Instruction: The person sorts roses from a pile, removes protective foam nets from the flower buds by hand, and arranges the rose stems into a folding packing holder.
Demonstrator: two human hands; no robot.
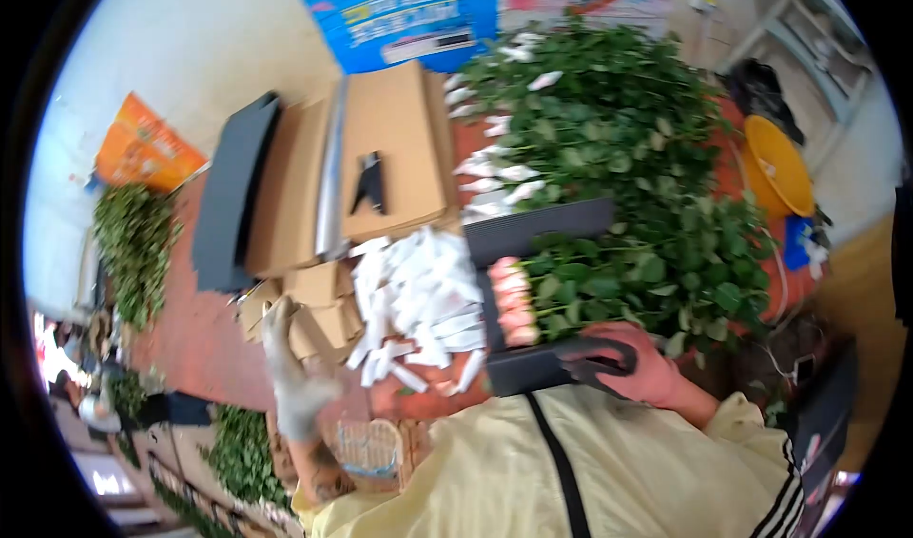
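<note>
My left hand (pixel 297 386), in a whitish glove, reaches out at the small folded cardboard pieces (pixel 323 315). Its fingers look stretched and the thumb stands apart, somewhat blurred; I make out nothing held. My right hand (pixel 632 362), in a pink glove with dark grey palm, is curled over the near wall of a black ridged trough (pixel 528 371). In that trough lies a bunch of pink roses (pixel 514 302), heads to the left, with leafy stems (pixel 647 286) running right. White paper strips (pixel 418 296) are heaped between the cardboard and the trough.
Behind the trough lie many rose stems (pixel 609 110) with white-wrapped heads (pixel 495 163). A black stapler-like tool (pixel 369 184) rests on stacked cardboard (pixel 395 129). A yellow basin (pixel 775 167) stands at right. Leafy stems (pixel 135 248) and an orange bag (pixel 147 146) are left.
</note>
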